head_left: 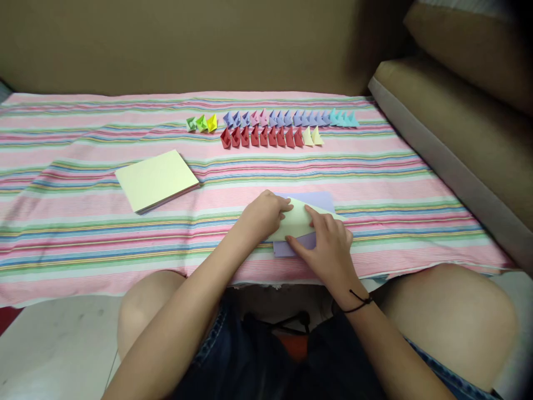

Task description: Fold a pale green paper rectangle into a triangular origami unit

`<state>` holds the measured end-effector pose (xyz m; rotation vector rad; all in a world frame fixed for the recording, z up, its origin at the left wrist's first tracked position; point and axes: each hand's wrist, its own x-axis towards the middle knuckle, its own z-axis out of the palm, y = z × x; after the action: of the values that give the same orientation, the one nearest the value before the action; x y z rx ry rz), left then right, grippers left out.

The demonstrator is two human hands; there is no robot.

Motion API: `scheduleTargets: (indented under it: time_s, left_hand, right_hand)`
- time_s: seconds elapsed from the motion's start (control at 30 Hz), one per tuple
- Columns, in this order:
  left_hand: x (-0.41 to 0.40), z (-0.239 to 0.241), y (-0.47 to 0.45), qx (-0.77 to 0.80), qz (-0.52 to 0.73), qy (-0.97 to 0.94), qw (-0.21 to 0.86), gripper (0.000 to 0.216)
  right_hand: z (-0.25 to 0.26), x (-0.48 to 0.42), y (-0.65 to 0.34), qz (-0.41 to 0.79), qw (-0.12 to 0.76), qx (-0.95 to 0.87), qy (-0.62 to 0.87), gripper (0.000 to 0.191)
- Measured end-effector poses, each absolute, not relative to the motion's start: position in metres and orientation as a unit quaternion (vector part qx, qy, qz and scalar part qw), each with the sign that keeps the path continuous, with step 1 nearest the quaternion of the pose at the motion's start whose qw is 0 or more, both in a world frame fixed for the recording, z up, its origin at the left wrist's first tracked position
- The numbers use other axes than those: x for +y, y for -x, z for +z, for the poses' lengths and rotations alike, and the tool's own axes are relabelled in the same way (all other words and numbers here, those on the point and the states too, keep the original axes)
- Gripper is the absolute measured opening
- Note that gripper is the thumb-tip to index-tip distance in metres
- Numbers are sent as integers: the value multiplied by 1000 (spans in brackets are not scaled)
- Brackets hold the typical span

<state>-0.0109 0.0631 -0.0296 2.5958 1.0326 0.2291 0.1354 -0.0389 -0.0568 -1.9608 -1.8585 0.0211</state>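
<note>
A pale yellow sheet of paper, folded over and lying at a slant, is under both hands. It rests across a light purple sheet that shows above and below it. My left hand grips the yellow paper at its left part, fingers bent and pressed close together. On the right part lies my right hand, its thumb at the lower edge and its forefinger near the upper edge, holding the paper between them. The far right end of the paper is partly hidden by the right fingers.
A stack of pale yellow paper lies to the left. Along the back stand rows of small folded paper boats: red ones, purple ones and green and yellow ones. A striped cloth covers the surface; brown cushions border the right.
</note>
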Motion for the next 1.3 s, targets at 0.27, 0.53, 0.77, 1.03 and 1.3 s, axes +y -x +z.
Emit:
scheduleTargets:
  time_s: [0.27,0.53,0.77,1.03,1.3]
  left_hand:
    - [63,-30,11,361,80,-914,169,35]
    - [66,-34,12,350,90,-916,171,34]
    - [66,-39,12,354,118,-911,176,37]
    - [52,-30,19,344,162,-913,149,18]
    - [13,-16,22,316,68,-946,30,14]
  right_hand:
    - [-57,-43,-120,-27,231,-645,728,81]
    - [-52,-42,-111,-28,193,-632,750,97]
    - [-42,-46,-132,22,203,-688,697,39]
    - [-46,-49,-148,4,194,-739,645,29]
    - [-43,-47,-153,8,162,-772,614,36]
